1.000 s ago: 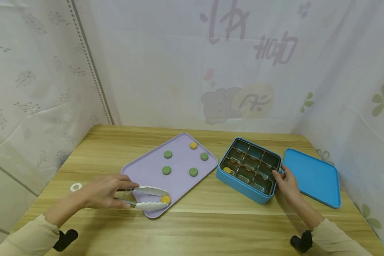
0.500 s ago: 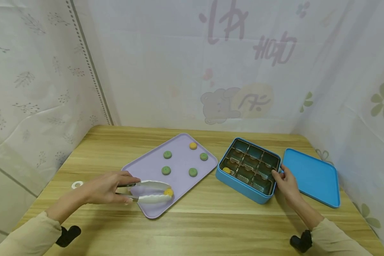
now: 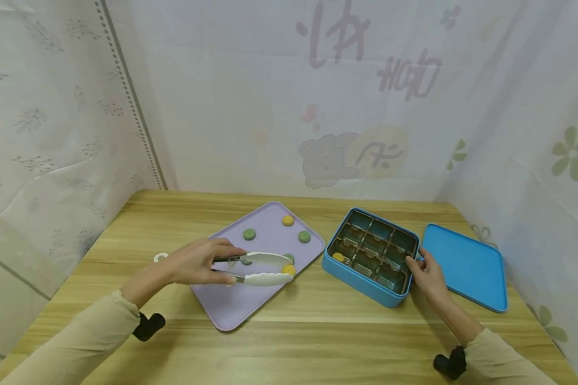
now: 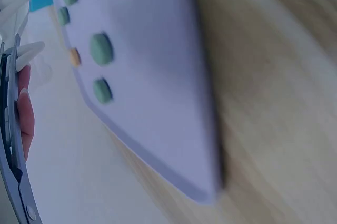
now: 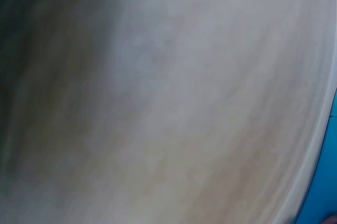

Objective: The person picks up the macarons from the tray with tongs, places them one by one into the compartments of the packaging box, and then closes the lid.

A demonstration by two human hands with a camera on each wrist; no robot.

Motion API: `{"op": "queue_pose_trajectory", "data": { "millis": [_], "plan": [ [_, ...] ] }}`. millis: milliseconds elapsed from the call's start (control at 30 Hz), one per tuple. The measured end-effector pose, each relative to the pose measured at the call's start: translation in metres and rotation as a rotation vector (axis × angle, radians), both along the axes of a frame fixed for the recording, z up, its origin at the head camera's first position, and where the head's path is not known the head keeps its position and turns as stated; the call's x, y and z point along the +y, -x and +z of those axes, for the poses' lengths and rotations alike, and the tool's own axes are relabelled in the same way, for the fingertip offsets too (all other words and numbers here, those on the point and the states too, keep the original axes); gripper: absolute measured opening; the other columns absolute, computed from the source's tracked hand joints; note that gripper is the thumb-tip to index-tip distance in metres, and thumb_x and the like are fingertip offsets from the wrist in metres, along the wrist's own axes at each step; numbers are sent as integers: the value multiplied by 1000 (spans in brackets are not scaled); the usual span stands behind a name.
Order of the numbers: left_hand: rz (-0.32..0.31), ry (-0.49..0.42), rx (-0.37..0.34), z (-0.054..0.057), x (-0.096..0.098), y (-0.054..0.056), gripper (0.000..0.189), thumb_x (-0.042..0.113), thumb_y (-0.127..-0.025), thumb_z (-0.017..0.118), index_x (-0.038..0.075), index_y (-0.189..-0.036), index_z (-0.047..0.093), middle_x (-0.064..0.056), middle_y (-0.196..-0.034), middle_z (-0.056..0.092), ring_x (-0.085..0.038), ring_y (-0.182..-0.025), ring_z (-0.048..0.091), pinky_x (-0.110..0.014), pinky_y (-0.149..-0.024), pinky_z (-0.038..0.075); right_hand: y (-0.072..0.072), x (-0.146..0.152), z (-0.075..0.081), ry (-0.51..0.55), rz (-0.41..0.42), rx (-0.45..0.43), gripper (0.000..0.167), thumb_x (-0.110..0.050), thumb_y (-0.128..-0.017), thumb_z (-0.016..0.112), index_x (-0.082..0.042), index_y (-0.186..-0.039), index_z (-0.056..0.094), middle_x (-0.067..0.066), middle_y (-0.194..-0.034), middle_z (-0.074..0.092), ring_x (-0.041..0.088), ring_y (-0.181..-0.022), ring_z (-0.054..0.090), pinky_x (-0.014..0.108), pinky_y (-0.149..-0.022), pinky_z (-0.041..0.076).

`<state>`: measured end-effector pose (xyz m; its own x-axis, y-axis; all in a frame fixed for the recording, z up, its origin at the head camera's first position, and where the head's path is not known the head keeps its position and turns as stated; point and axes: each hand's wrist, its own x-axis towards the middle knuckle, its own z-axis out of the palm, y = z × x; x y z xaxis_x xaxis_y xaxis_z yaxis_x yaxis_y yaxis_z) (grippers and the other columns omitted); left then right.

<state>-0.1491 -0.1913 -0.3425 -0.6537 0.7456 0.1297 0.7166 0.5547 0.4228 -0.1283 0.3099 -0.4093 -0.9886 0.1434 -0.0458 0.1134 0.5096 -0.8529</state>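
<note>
My left hand [image 3: 199,262] grips a pair of tongs [image 3: 265,279] with white scalloped tips, held over the lilac tray [image 3: 231,315]. Between the tips is a small round yellow macaron-like piece [image 3: 289,270], above the tray's right edge. At the left wrist view's left edge, the tongs [image 4: 10,124] show with fingertips [image 4: 25,118] on them. My right hand [image 3: 428,275] holds the right side of a blue box [image 3: 361,286], thumb on its rim. Inside the box is a compartmented insert, with one yellow piece [image 3: 338,257] in its front-left compartment.
Several green round pieces [image 3: 249,234] and another yellow one [image 3: 288,220] lie on the tray; the tongs partly hide two green ones. Right of the box lies a flat blue lid [image 3: 462,267]. Patterned cloth [image 3: 250,107] hangs behind the wooden table. The right wrist view is mostly blurred.
My left hand has lifted the tongs and carried the yellow piece from the tray's near corner to the right and farther back. My right hand has stayed at the box.
</note>
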Motion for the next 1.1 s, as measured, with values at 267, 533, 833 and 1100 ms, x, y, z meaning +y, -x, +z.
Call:
{"op": "queue_pose_trajectory", "data": {
  "millis": [267, 533, 833, 1100],
  "plan": [
    [-23, -2, 30, 9, 46, 18, 56, 37, -79, 75, 9, -125, 62, 2, -101, 63, -7, -78, 51, -23, -67, 43, 1, -1, 0, -8, -1, 13, 69, -30, -101, 41, 9, -147, 8, 5, -88, 48, 1, -70, 46, 22, -64, 45],
    [-11, 57, 85, 12, 97, 33, 58, 42, -79, 73, 12, -127, 61, -6, -116, 64, -20, -97, 60, -36, -81, 48, 3, -2, 0, -8, -5, 4, 68, -30, -101, 42, 8, -147, 9, 7, -90, 51, 0, -70, 49, 23, -66, 48],
    [-6, 114, 129, 15, 146, 40, 57, 44, -77, 74, 15, -125, 62, -1, -108, 65, -14, -84, 59, -33, -72, 47, 3, -2, 1, -18, -10, 14, 68, -29, -101, 42, 8, -147, 9, 5, -87, 48, 2, -67, 45, 24, -61, 44],
    [10, 185, 114, 13, 174, 38, 59, 46, -79, 72, 15, -128, 60, 0, -107, 64, -8, -70, 51, -23, -58, 42, 1, 0, -1, -14, -15, 12, 68, -30, -101, 42, 8, -147, 9, 4, -86, 48, 3, -67, 45, 23, -62, 44]
  ]
}}
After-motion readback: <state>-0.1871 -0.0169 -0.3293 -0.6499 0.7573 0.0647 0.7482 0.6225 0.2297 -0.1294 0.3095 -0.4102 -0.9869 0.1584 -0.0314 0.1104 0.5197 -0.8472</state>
